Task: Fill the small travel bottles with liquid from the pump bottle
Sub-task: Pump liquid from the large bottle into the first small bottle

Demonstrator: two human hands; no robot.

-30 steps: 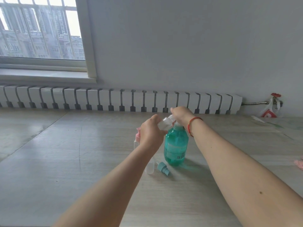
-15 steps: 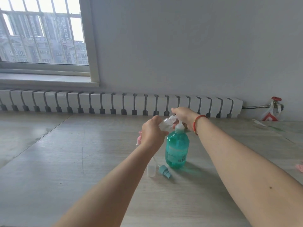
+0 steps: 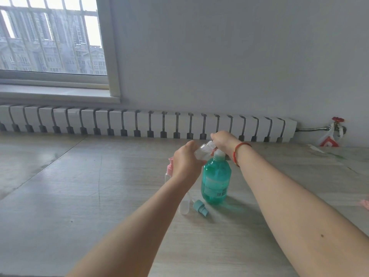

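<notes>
A teal pump bottle (image 3: 216,180) stands on the wooden floor. My left hand (image 3: 185,164) holds a small clear travel bottle (image 3: 203,150), tilted, with its open mouth up by the pump's spout. Resting on top of the white pump head (image 3: 219,153) is my right hand (image 3: 224,141), which wears a red string bracelet. A second clear travel bottle with a pink cap (image 3: 169,172) stands just left of my left hand, partly hidden. On the floor in front lie a teal spray cap (image 3: 200,207) and a clear cap (image 3: 183,207).
A long white radiator (image 3: 147,124) runs along the wall behind, with a red valve (image 3: 337,119) at its right end. A window (image 3: 50,37) sits at the upper left. Something pink (image 3: 366,203) shows at the right edge of the floor.
The view has shifted slightly. Both hands stay at the pump head, with the small bottle held at the spout.
</notes>
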